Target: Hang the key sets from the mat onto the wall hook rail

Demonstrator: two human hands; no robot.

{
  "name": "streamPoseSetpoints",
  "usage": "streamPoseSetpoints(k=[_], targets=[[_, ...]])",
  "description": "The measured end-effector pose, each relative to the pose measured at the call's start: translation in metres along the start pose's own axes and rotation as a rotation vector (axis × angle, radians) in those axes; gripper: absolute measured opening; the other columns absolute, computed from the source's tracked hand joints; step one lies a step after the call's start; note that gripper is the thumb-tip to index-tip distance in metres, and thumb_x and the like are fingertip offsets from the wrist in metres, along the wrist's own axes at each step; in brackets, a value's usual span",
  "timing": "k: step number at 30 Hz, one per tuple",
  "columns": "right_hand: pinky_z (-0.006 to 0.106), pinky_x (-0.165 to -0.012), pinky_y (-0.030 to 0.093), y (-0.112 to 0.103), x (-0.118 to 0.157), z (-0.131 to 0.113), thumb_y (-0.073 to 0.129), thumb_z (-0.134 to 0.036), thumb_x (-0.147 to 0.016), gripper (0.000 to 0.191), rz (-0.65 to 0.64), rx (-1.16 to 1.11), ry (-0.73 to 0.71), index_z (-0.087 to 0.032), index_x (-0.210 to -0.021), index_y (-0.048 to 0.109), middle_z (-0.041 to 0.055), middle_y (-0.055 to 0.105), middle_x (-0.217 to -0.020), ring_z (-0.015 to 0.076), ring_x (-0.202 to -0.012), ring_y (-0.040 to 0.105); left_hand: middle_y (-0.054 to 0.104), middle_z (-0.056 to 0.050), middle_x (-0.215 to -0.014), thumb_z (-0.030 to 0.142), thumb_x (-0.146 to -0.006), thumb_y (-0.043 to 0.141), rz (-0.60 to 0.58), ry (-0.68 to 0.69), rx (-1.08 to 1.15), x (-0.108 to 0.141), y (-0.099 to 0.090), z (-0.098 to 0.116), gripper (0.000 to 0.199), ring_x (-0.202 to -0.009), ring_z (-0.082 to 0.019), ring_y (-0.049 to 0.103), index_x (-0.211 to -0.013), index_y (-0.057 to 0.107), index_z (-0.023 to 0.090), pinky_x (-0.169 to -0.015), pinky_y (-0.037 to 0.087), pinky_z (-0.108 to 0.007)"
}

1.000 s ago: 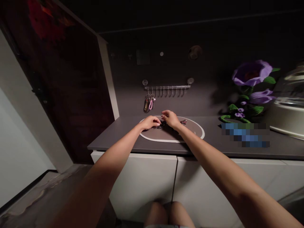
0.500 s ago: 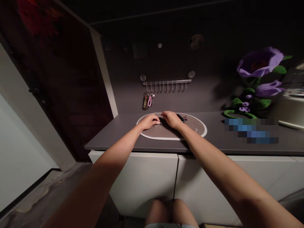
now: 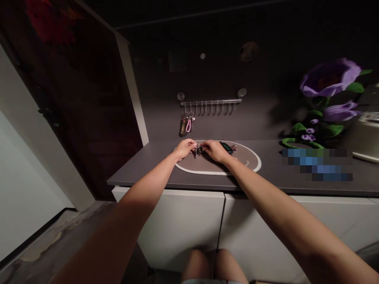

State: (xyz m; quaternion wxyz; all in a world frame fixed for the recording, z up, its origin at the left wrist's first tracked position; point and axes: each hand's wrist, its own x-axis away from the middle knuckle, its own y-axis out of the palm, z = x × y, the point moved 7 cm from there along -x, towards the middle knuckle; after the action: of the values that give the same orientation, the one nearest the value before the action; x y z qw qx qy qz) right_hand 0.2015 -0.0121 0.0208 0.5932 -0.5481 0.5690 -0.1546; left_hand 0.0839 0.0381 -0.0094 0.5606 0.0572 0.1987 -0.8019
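Pinching small metal keys (image 3: pixel 196 151), the left hand's (image 3: pixel 185 148) grip sits inside the mat's (image 3: pixel 201 172) pale rim.

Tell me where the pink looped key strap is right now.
In the head view, the pink looped key strap hangs near the left end of the clear hook rail, just right of the dark brown fob.
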Motion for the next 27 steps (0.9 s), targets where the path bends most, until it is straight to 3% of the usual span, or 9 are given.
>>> streamPoseSetpoints(k=[14, 27], targets=[[0.023, -0.075, 0.04, -0.0012, 0.0, 0.0016, 0.05, -0.027, -0.079, 0.02, 0.062, -0.364, 0.099, -0.015, -0.089, 0.063, 0.0041, 0.066, -0.088, 0.013, -0.078, 0.057, 0.055, 0.002, -0.062, 0.025, -0.075, 0.058, 0.035, -0.055, 0.251, 0.0015, -0.003, 0.0001, 0.013, -0.054, -0.004, 0.049, -0.078, 0.054, 0.013, -0.05, 0.035, -0.016], [0.024, -0.069, 0.04, -0.0061, -0.0003, 0.0017, 0.05, -0.033, -0.075, 0.022, 0.164, -0.45, 0.082, -0.014, -0.077, 0.061, 0.0038, 0.064, -0.077, 0.0131, -0.07, 0.054, 0.056, 0.002, -0.063, 0.037, -0.059, 0.071, 0.017, -0.01, 0.305, 0.0025, 0.001, 0.0028, 0.033, -0.054, -0.005, 0.049, -0.076, 0.057, 0.013, -0.05, 0.034, -0.018]])
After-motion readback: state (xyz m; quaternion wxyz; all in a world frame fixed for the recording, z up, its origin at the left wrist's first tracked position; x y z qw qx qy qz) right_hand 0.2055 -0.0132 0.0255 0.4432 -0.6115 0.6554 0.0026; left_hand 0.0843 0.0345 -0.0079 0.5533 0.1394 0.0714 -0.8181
